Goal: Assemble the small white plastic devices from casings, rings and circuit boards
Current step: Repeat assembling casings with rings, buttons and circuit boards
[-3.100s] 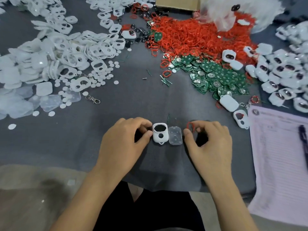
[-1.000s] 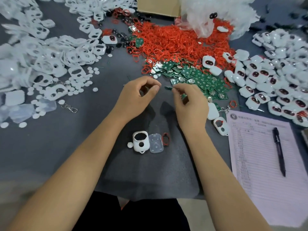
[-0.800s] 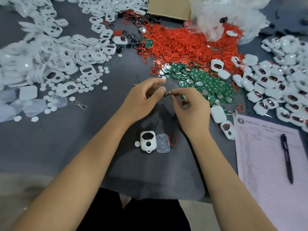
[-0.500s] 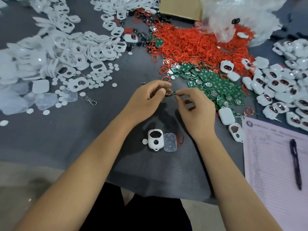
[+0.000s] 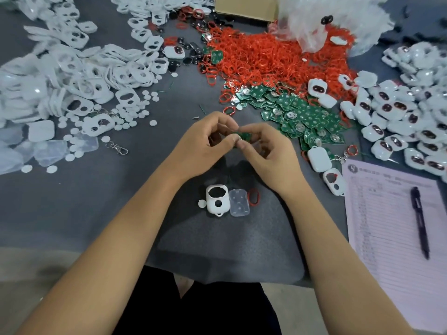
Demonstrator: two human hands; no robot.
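Both hands, the left hand [image 5: 205, 143] and right hand [image 5: 266, 151], pinch one green circuit board [image 5: 243, 136] together above the tabletop [image 5: 121, 201]; the white casing [image 5: 217, 200], clear cover [image 5: 239, 202] and red ring [image 5: 254, 197] lie unassembled below, finished devices [image 5: 399, 117] heaped right

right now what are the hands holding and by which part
Both hands hold one small green circuit board: the left hand and the right hand pinch it at its edges between thumb and fingertips, lifted above the table.

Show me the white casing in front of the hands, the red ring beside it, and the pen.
white casing [image 5: 217, 200]: head view, front face.
red ring [image 5: 254, 197]: head view, its band.
pen [image 5: 420, 221]: head view, mid-barrel.
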